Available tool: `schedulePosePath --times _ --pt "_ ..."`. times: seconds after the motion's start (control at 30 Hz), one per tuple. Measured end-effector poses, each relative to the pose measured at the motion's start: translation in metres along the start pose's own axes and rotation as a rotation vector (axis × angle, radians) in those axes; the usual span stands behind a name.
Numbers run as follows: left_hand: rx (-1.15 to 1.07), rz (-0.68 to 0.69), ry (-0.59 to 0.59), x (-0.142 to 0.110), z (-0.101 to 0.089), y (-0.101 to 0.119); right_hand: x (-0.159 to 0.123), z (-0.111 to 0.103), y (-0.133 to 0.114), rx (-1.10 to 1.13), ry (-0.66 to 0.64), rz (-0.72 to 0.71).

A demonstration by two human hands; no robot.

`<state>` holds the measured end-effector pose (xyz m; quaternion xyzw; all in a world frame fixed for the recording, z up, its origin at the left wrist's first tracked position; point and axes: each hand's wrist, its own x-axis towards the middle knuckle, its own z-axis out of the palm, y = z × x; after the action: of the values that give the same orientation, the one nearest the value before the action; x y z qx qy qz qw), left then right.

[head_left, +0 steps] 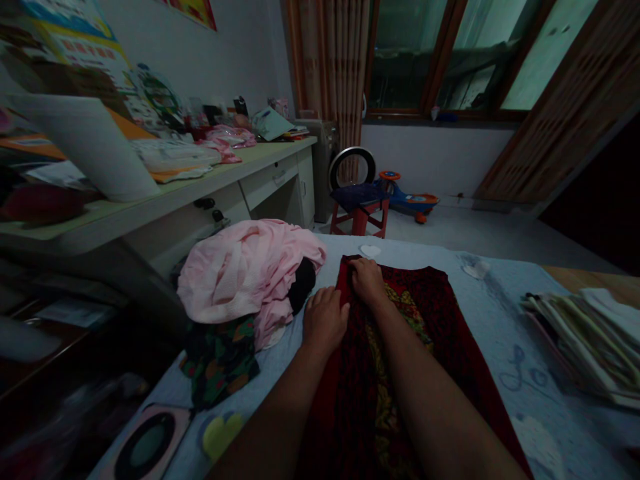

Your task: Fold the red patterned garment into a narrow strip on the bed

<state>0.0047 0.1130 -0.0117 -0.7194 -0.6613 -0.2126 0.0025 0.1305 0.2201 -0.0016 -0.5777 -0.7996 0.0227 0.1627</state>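
The dark red cloth (380, 373) lies flat on a pale blue bed sheet (500, 333), w/ a yellow pattern down its middle. Both hands are on it. The right hand (367, 280) is curled shut & grips the cloth nr its top edge. The left hand (325, 320) is open & lies flat just beside the right hand, w/ its fingers on the cloth's left edge.

Just left of the red cloth is a big heap of pink cloth (240, 273), w/ a black cloth (303, 287) & a green flower cloth (220, 360) bunched up by it. Down & left of the red cloth are a yellow heart pad (220, 433) & a pink square thing w/ a black ring (147, 447). A small white heart (370, 251) sits just past its top edge. To its right is a tall stack (580, 340); it's dim, so it may be paper or cloth.

Well past the red cloth are a red stool (360, 217) & a blue toy car (410, 200). Far to its left is a white bench (270, 180) w/ drawers.
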Motion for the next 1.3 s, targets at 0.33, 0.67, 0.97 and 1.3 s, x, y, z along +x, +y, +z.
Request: schedulePosePath --times 0.33,0.67,0.97,1.3 --pt "-0.009 -0.001 -0.014 -0.001 -0.001 0.001 -0.003 0.005 0.001 -0.079 -0.094 0.01" --pt "-0.008 0.002 -0.019 0.0 -0.001 0.001 -0.003 -0.005 -0.003 -0.011 -0.009 0.004" --pt "-0.009 0.005 -0.015 -0.001 -0.001 0.0 -0.001 0.004 -0.002 -0.022 -0.083 -0.033" --pt "-0.139 0.151 -0.065 0.001 -0.009 0.007 0.002 0.009 0.004 -0.023 -0.103 -0.036"
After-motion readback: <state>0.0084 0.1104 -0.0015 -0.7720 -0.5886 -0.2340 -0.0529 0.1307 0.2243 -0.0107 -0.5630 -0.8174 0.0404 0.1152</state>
